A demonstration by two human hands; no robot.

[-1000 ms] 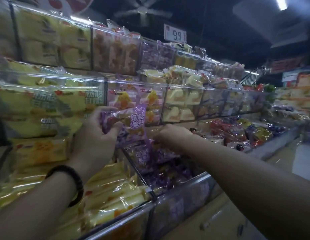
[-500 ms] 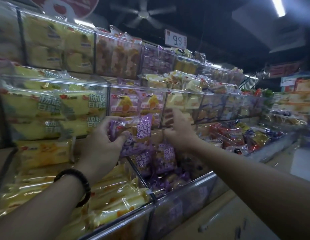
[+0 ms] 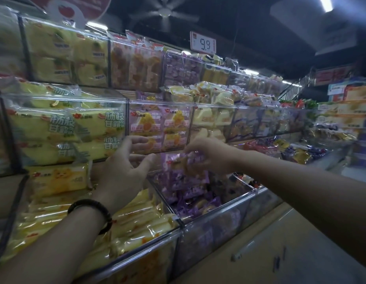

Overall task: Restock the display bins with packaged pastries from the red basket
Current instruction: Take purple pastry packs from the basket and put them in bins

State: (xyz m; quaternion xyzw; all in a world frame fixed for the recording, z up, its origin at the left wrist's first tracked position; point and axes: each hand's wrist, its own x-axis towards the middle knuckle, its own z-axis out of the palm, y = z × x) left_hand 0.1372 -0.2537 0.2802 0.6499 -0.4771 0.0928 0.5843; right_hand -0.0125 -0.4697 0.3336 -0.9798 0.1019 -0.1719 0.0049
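My right hand (image 3: 210,155) pinches a purple pastry packet (image 3: 184,162) and holds it above the clear lower bin (image 3: 208,224) filled with several purple packets (image 3: 190,193). My left hand (image 3: 124,171), with a dark bead bracelet on the wrist, hovers just left of that packet with fingers spread and nothing in them. The red basket is out of view.
A neighbouring lower bin (image 3: 137,251) on the left holds yellow packets. Tiered clear bins above carry yellow (image 3: 65,128), pink (image 3: 159,128) and other pastries. A 9.9 price sign (image 3: 203,45) stands on top. More bins run off to the right; a tan cabinet front (image 3: 260,253) lies below.
The purple packet has passed from my left hand to my right hand. My left hand has let go and spread its fingers; my right hand came down and left onto the packet.
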